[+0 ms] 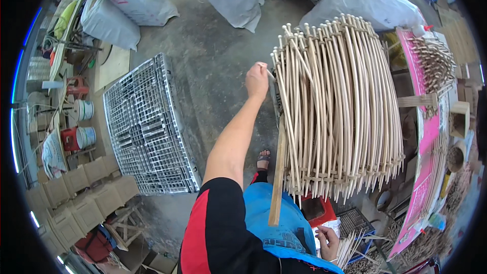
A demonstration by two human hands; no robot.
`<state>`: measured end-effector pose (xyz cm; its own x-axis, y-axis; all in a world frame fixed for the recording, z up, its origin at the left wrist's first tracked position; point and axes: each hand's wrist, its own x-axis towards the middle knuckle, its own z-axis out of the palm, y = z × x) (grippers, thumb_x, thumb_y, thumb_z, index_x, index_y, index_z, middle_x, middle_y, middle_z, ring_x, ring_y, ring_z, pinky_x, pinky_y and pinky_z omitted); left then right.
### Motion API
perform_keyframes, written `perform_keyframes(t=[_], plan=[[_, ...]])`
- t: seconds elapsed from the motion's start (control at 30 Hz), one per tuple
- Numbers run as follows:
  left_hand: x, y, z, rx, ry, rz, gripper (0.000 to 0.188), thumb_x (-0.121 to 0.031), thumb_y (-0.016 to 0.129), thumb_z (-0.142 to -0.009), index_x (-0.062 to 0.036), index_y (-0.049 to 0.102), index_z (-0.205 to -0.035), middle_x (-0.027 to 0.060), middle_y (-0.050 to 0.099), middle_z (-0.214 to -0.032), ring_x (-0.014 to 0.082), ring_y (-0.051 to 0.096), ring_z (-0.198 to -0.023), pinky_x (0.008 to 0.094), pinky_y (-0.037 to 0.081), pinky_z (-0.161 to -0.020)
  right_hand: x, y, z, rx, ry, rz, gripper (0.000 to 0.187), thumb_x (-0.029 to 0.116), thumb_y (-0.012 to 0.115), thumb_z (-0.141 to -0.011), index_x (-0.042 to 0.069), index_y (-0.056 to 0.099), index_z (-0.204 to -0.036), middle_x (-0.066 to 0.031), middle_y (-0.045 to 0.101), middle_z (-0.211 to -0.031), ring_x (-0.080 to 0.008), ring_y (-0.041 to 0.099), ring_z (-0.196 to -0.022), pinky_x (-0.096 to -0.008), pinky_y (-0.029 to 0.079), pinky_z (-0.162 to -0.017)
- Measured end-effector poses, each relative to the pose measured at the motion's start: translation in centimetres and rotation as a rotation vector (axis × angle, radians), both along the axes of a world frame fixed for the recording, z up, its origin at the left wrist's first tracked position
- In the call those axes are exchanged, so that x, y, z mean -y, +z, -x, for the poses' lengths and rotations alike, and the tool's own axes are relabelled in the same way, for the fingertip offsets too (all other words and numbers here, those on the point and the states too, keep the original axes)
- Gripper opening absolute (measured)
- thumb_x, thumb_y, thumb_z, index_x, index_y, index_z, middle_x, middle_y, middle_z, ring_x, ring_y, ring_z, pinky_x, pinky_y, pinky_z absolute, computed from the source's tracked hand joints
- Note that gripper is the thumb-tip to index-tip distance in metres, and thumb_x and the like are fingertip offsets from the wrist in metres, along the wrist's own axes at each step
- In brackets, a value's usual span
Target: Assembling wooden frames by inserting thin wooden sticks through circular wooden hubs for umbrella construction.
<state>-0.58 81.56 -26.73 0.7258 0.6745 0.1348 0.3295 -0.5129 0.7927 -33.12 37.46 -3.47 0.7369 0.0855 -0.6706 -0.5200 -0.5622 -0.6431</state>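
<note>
My left hand [257, 79] reaches forward with its fingers closed in a pinch, beside the left edge of a big stack of slender wooden rods [337, 106]. A pale stub shows next to the fingers; whether it is in their grip is unclear. The rods lie side by side, with small round knobs at the far ends and collars and narrow tips at the near ends. Low by my body, my right hand [328, 243] has loosely curled fingers that are apart, with nothing visible in them. Loose thin sticks [349, 249] are just right of it.
A wooden bar [276, 187] juts toward me along the stack's left side. A grey plastic pallet [149, 127] lies on the floor at left. White sacks [231, 0] stand at the back. A pink-topped board [423, 172] with more wooden pieces is at right, and a red stool [320, 212] below the stack.
</note>
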Motion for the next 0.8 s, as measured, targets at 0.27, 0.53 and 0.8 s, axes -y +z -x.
perform_keyframes(t=[0.27,0.53,0.8], plan=[[-0.1,0.1,0.7,-0.14,-0.053,0.192,0.024,-0.027,0.061,-0.09,-0.0104,0.065,-0.106,0.0127,0.068,-0.098,0.0341,0.064,-0.094,0.0458,0.049,-0.082,-1.0,-0.1,-0.4,0.006,-0.03,-0.03,0.018,0.002,0.058,-0.091,-0.001,0.066,-0.107,-0.0085,0.068,-0.091,-0.0147,0.065,-0.078,-0.0256,0.051,-0.068],[0.0,-1.6,7.7,-0.249,-0.144,0.177,0.051,-0.034,0.061,-0.089,-0.0084,0.054,-0.132,0.0152,0.069,-0.101,0.0337,0.064,-0.099,0.0418,0.049,-0.087,-1.3,0.3,-0.9,0.02,-0.032,-0.029,0.022,0.002,0.058,-0.091,-0.002,0.064,-0.112,-0.0091,0.067,-0.094,-0.0157,0.065,-0.083,-0.0259,0.052,-0.073],[8.0,4.3,28.0,-0.552,-0.252,1.084,0.061,-0.039,0.053,-0.098,-0.0152,0.032,-0.15,0.0095,0.061,-0.121,0.0174,0.063,-0.09,0.0334,0.052,-0.082,-3.6,11.9,-8.3,0.564,-0.051,-0.143,0.031,0.004,0.056,-0.086,-0.004,0.059,-0.115,-0.0121,0.064,-0.093,-0.0194,0.06,-0.077,-0.0326,0.049,-0.079]])
